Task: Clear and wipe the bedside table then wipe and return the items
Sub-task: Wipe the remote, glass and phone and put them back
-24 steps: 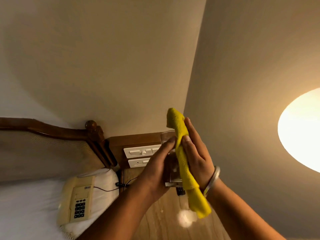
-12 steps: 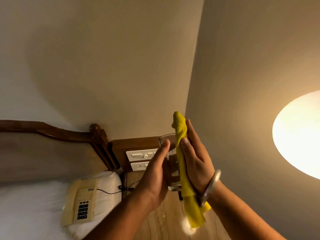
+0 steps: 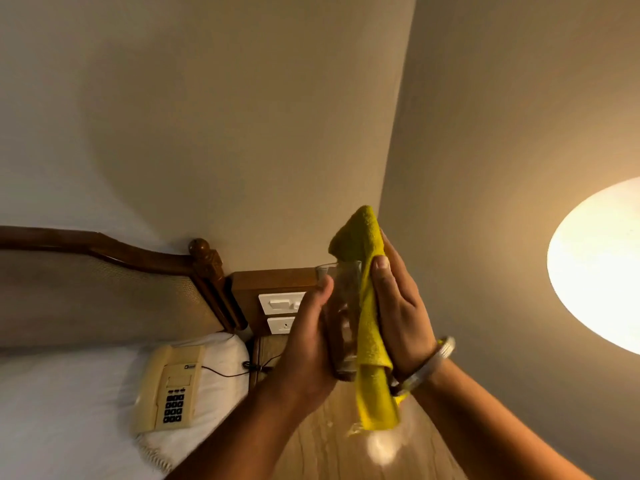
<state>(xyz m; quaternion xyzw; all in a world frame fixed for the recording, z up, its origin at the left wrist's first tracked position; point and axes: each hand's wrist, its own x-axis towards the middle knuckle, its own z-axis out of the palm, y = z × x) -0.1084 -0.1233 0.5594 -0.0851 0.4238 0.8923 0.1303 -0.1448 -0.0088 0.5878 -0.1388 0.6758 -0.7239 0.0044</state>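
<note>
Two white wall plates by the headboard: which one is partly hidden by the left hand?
The upper plate: the left hand covers its right end. The lower plate shows almost whole.

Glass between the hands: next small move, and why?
Probably turn the glass a little in the left hand so the yellow cloth, pressed on by the right hand, reaches an unwiped side. The cloth covers only the right face, and the bedside table below looks bare.

A bedroom, likely a hotel room.
Wooden headboard (image 3: 104,251), white bedding (image 3: 69,410), a corded telephone (image 3: 171,386), wall switches (image 3: 280,303), wooden bedside table (image 3: 332,448).
</note>
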